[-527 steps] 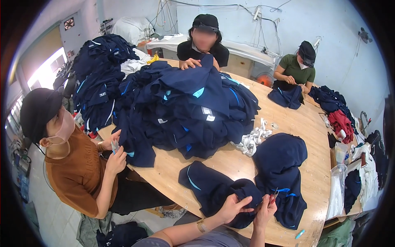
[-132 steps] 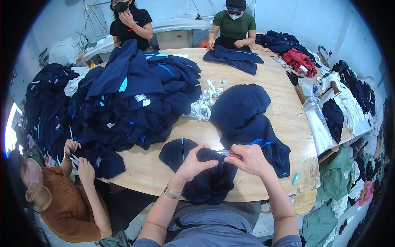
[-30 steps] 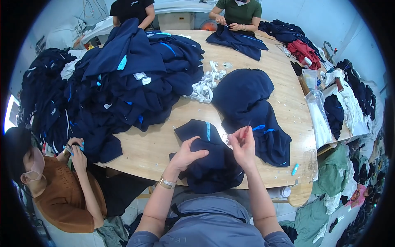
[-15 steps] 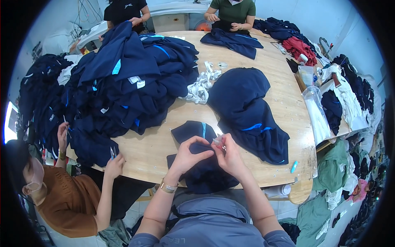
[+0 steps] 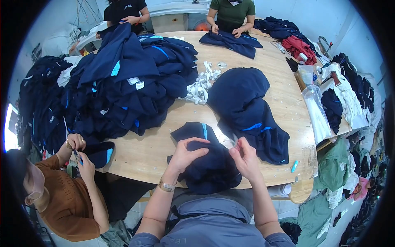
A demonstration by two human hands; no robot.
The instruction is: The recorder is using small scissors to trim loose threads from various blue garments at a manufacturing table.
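Observation:
A navy garment [image 5: 210, 173] with a light blue strip lies at the table edge in front of me. My left hand [image 5: 188, 155] is closed on its upper part, fingers curled over the cloth and thumb extended. My right hand [image 5: 246, 158] is just right of the garment, thumb and fingers pinched together. A small pale, shiny tool [image 5: 235, 142] sticks out of its fingertips; its kind is too blurred to tell. Beyond my right hand a second navy garment [image 5: 240, 92] with a bright blue strip lies spread on the table.
A large pile of navy garments [image 5: 127, 90] covers the table's left. White strips [image 5: 198, 88] lie mid-table, and a small turquoise object [image 5: 294, 166] at the right edge. A co-worker in brown [image 5: 68, 197] sits at my left; two others work across the table.
My right hand has moved right, away from my left hand, with the small tool. My left hand stays nearly in place. The co-worker at left has drawn both hands together over navy cloth.

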